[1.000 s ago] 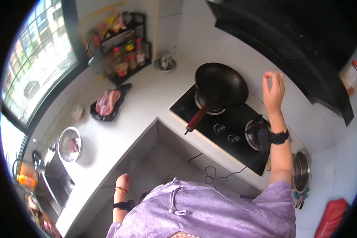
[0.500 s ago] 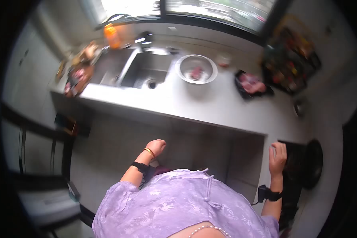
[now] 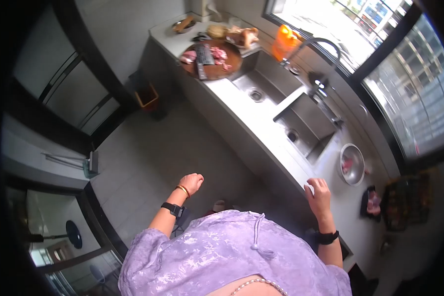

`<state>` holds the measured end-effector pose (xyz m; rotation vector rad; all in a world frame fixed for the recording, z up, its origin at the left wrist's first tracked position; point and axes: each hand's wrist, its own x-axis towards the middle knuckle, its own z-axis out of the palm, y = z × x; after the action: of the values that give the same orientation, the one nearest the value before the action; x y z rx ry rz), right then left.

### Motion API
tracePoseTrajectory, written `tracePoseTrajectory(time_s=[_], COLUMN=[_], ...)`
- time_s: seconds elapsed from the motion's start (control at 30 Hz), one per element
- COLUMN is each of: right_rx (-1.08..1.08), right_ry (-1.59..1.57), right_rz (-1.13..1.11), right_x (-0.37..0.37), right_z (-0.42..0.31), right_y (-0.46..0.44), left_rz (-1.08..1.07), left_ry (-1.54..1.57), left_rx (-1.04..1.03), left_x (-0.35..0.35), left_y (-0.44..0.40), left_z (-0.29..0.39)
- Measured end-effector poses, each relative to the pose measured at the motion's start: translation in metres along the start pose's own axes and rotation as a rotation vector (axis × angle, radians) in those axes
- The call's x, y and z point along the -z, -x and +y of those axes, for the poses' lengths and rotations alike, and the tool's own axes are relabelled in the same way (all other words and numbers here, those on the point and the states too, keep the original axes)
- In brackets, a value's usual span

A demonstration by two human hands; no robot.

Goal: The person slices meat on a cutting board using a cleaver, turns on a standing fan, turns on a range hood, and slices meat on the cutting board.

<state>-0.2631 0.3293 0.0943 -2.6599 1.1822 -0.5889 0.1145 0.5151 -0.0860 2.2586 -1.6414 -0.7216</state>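
Note:
My left hand [image 3: 191, 183] hangs over the floor, its fingers curled in loosely with nothing seen in them. My right hand [image 3: 320, 197] is beside the counter's front edge, thumb apart from the bent fingers, holding nothing. At the counter's far left end a round wooden chopping board [image 3: 227, 69] carries a cleaver [image 3: 204, 55] and pieces of raw meat [image 3: 219, 55]. Beyond my right hand, a metal bowl [image 3: 356, 176] has some meat in it. A black tray of meat [image 3: 372, 201] lies to its right.
A double sink [image 3: 266, 84] with a tall faucet [image 3: 336, 45] separates the board from the bowl. An orange bottle [image 3: 285, 42] stands behind the sink. A dark rack or basket [image 3: 407, 202] is at the right. On the floor is a bin [image 3: 147, 96].
My view has swung left, so the chopping board and sink sit nearer the middle and the bowl farther right. My right hand has passed from near a dark pan to beside the counter's front edge.

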Motion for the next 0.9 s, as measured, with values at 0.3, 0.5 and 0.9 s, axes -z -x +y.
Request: tracePoseTrajectory(time_s=[0.3,0.5,0.9], right_rx=[0.173,0.201,0.189], right_ry=[-0.215,-0.357,-0.052], right_rz=[-0.238,-0.328,-0.417], right_x=[-0.114,-0.188,-0.328], right_z=[-0.057,-0.090,-0.206], right_y=[-0.173,-0.302,-0.498], left_rz=[0.162,0.271,0.421], left_ry=[0.138,0.138,0.206], left_rx=[0.170,0.191,0.115], left_x=[0.038,0.111,0.231], left_y=[-0.018,-0.082,-0.206], left_z=[-0.064,-0.089,-0.135])
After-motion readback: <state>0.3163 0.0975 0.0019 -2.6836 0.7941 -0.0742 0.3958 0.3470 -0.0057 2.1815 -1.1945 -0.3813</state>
